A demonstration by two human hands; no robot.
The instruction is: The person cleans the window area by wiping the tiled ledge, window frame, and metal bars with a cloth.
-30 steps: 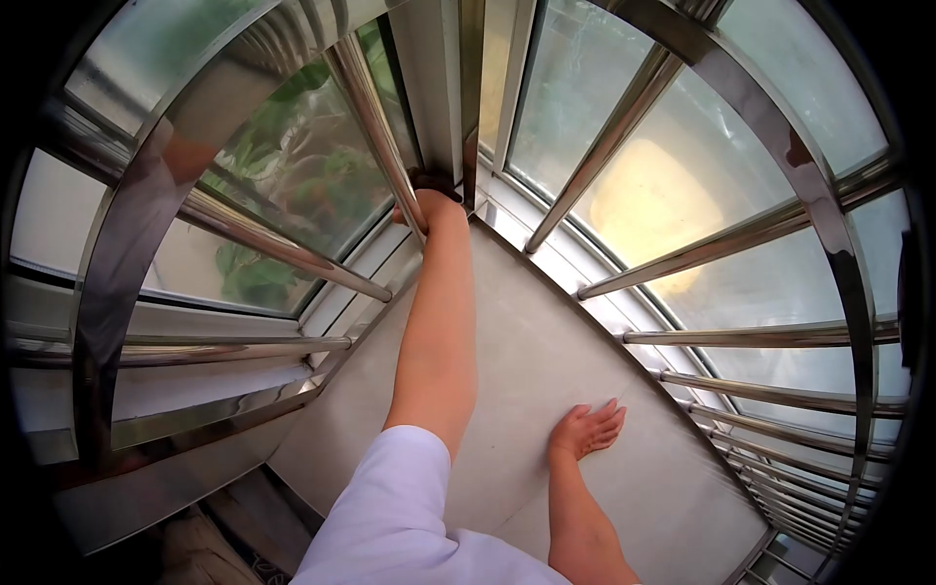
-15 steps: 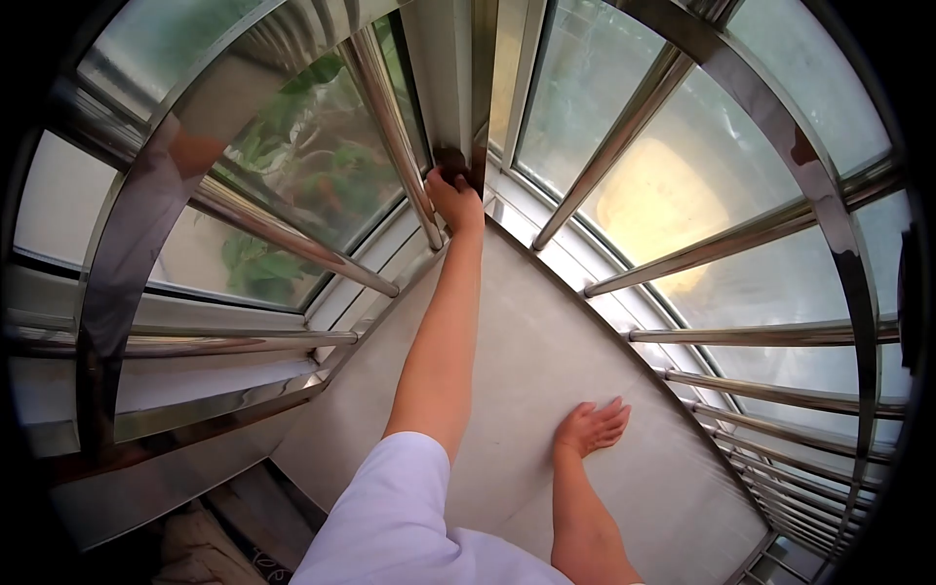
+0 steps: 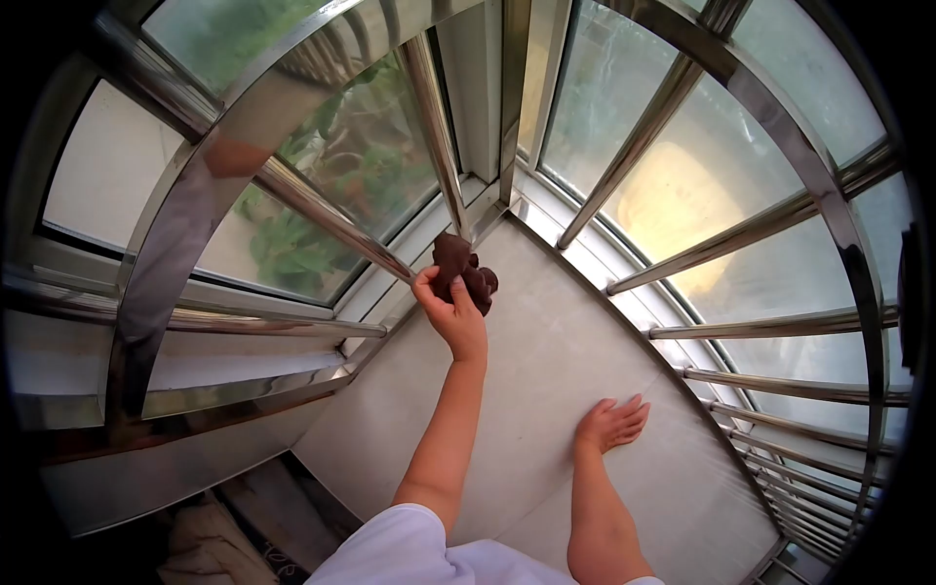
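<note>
A crumpled dark brown cloth (image 3: 453, 258) is gripped in my left hand (image 3: 454, 317), the thumb lying across it and folds sticking out past the fingers. The hand is raised beside the left-hand railing bars, near the corner. My right hand (image 3: 612, 424) rests flat on the pale tiled surface (image 3: 526, 341), fingers spread toward the right railing and nothing in them.
Shiny metal railing bars (image 3: 336, 224) run along the left window, and more bars (image 3: 741, 258) line the right one. A metal corner post (image 3: 514, 97) stands where they meet. Folded fabric (image 3: 219, 541) lies low at the left.
My left hand has drawn back from the corner post toward me, bringing the brown cloth into clear view. My right hand stays on the tile. The view has shifted slightly.
</note>
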